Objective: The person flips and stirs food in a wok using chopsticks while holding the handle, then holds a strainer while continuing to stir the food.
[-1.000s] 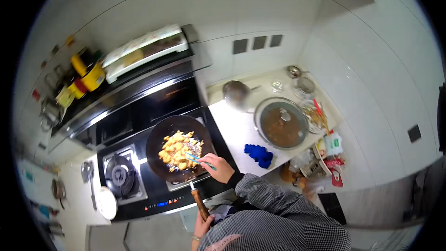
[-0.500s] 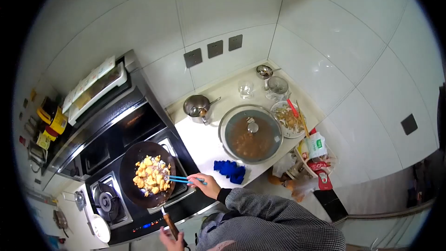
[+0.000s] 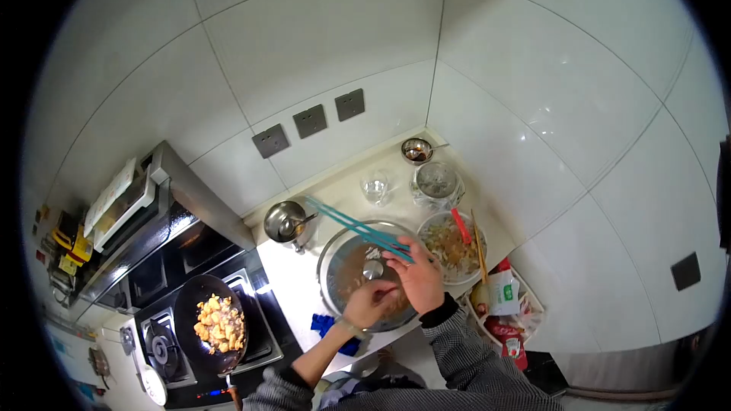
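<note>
My right hand (image 3: 417,278) grips a pair of blue chopsticks (image 3: 346,221), which point up and left across the large lidded pan (image 3: 326,266). My left hand (image 3: 369,304) is over the near side of the glass lid, its fingers pinched together; whether anything is between them I cannot make out. Just beyond it shows the lid's round knob (image 3: 373,269). On the stove, the dark wok (image 3: 186,335) holds golden fried pieces (image 3: 219,323), with neither hand on its handle (image 3: 233,392). A crumpled blue cloth (image 3: 323,325) lies by my left forearm.
A steel pot (image 3: 280,213) with a ladle, a glass bowl (image 3: 375,186) and a small steel bowl (image 3: 415,150) stand along the wall. Right of the pan is a plate of shredded food (image 3: 438,237) with a red-handled utensil (image 3: 461,224). A bin of packets (image 3: 502,297) stands beyond.
My right hand has moved the chopsticks from the wok over to the lidded pan. My left hand has left the area by the wok handle and come over the lid. The view has shifted right.
</note>
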Available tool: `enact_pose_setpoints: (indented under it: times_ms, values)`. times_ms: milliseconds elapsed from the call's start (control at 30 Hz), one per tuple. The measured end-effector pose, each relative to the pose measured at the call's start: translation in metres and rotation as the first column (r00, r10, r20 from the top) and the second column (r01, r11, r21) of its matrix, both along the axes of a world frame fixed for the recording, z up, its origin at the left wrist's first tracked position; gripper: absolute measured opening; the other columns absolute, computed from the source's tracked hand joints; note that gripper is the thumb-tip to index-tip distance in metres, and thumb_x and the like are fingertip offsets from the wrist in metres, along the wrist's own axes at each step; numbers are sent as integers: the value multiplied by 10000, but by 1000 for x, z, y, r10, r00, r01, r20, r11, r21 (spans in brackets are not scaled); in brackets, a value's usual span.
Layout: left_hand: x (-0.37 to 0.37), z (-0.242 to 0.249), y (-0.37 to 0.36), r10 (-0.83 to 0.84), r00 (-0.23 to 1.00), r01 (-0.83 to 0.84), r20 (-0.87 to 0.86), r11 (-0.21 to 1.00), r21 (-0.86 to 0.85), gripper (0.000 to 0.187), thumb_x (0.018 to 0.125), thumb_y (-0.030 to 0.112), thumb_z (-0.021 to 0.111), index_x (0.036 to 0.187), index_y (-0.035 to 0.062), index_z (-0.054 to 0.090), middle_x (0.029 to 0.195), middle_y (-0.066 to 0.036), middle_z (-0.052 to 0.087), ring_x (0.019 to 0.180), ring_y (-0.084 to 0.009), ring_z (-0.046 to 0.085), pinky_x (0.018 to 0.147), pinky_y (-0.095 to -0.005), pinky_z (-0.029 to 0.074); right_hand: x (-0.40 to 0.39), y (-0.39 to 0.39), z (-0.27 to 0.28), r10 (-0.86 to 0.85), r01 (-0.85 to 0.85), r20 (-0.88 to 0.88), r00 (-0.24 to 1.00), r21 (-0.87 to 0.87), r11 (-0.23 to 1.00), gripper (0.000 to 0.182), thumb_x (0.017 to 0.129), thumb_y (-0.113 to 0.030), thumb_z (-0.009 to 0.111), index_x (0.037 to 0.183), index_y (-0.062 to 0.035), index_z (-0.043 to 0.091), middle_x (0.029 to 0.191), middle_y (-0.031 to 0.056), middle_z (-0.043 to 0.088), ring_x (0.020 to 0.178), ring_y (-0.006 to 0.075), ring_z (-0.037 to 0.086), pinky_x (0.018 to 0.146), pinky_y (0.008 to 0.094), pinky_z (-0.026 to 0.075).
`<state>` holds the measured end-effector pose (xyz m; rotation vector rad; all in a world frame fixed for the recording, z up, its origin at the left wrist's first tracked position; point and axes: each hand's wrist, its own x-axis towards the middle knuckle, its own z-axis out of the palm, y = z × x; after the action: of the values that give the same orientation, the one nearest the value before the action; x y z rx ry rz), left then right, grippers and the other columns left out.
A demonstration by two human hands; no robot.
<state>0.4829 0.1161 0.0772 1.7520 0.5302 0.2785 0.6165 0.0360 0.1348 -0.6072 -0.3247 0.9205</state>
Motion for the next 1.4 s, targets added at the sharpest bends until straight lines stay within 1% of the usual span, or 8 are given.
enact_pose_setpoints:
  times_ms: [133, 233, 333, 467, 733, 900, 1300, 1400]
  values:
    - [146, -105, 11, -152, 988, 130, 24, 909, 396, 243, 843, 244, 622, 980, 53, 683, 953, -166, 684, 843, -297, 670, 740, -430, 519, 47, -15, -7, -133, 133, 13, 991, 5, 991, 341, 1005, -242, 537, 1219, 22, 557, 1100, 141, 658, 1018, 259, 647, 895, 367, 503]
    - [235, -187, 9, -157, 928, 143, 337, 988, 67, 248, 791, 307, 632, 882, 82, 685, 974, -143, 687, 897, -321, 664, 749, -472, 515, 71, -32, -13, -241, 240, 34, 970, 30, 970, 340, 1008, -248, 532, 1234, 5, 554, 1166, 106, 634, 1050, 217, 629, 920, 345, 493]
    - [301, -201, 8, -283, 959, 279, 5, 948, 155, 290, 789, 363, 648, 901, 97, 682, 977, -137, 685, 931, -326, 660, 771, -461, 524, 90, -47, -22, -314, 314, -14, 949, 45, 948, 343, 1011, -251, 526, 1242, 2, 549, 1190, 104, 622, 1053, 203, 622, 945, 338, 486]
    - [337, -200, 0, 227, 900, -84, -372, 928, 363, 414, 837, 429, 615, 992, 48, 661, 1010, -175, 673, 987, -342, 650, 836, -439, 523, 103, -65, -41, -387, 391, -94, 917, 27, 920, 341, 1013, -238, 519, 1249, 8, 539, 1171, 138, 631, 1030, 205, 635, 922, 324, 515]
    - [337, -154, 9, 82, 890, -10, -450, 987, 160, 454, 888, 359, 574, 1132, -21, 520, 1081, -276, 622, 977, -434, 623, 856, -493, 503, 96, -72, -41, -409, 416, -110, 906, 50, 908, 343, 1009, -203, 514, 1268, 23, 517, 1158, 145, 643, 1015, 215, 654, 870, 302, 548]
    - [261, -106, -1, 277, 955, -295, 106, 928, 226, 344, 945, 289, 517, 1063, -30, 465, 913, -309, 616, 846, -497, 599, 762, -547, 485, 73, -75, -29, -445, 454, -126, 887, 56, 889, 345, 1007, -196, 516, 1269, 28, 526, 1139, 133, 655, 1008, 212, 659, 866, 297, 552]
    - [-170, 76, 45, 282, 959, -276, -42, 955, 108, 275, 996, 275, 506, 1045, 5, 491, 775, -221, 552, 718, -386, 562, 692, -421, 458, -101, -64, 14, -344, 354, -125, 931, 74, 932, 339, 1008, -203, 523, 1250, 33, 549, 1100, 141, 668, 983, 242, 670, 860, 334, 560]
    - [-310, 78, 43, 477, 872, -481, 109, 794, 370, 236, 990, 241, 518, 1026, 8, 510, 779, -210, 559, 721, -373, 570, 679, -432, 449, -177, -41, 13, -228, 236, 125, 966, -52, 970, 314, 1007, -204, 532, 1176, 51, 599, 1042, 131, 675, 920, 234, 671, 840, 336, 553]
